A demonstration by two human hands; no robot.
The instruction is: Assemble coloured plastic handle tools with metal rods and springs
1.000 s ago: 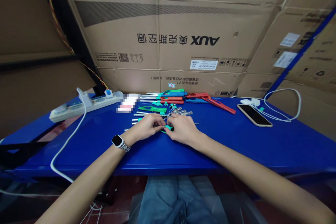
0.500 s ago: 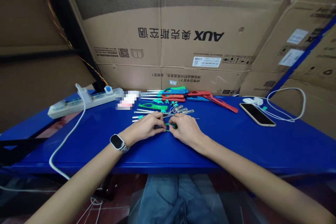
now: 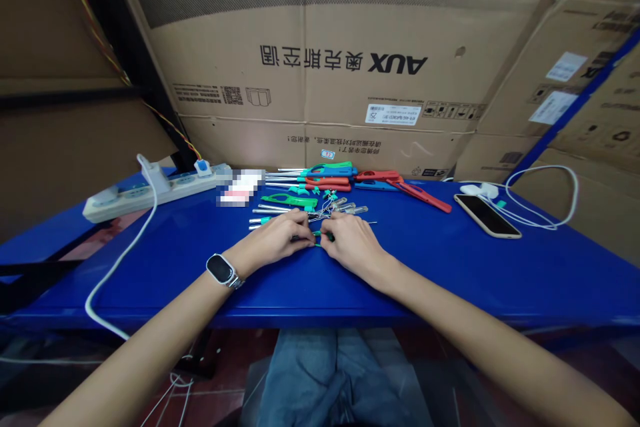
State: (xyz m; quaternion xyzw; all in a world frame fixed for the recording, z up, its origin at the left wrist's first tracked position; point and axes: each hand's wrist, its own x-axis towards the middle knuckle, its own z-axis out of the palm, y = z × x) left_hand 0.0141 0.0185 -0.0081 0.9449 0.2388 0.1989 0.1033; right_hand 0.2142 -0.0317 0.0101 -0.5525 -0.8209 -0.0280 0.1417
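Note:
My left hand [image 3: 280, 240] and my right hand [image 3: 350, 243] meet over the blue table [image 3: 450, 267], fingertips pinched together on a small green lighter part [image 3: 320, 235] with a thin metal piece. A smartwatch [image 3: 220, 270] sits on my left wrist. Just beyond the fingers lie a green lighter shell [image 3: 289, 200], loose metal tubes [image 3: 270, 211] and small clear parts [image 3: 347, 207]. Farther back is a pile of red, green and blue long lighters [image 3: 333, 180].
A white power strip [image 3: 150, 187] with a plugged cable lies at the back left. A phone [image 3: 487, 215] on a white charging cable [image 3: 550, 213] rests at the right. Large cardboard boxes [image 3: 325, 47] wall off the back. My knees show below the table edge.
The hands stay pinched on the small green part with only slight finger shifts. The head camera has tilted a little, so the scene sits slightly higher in view.

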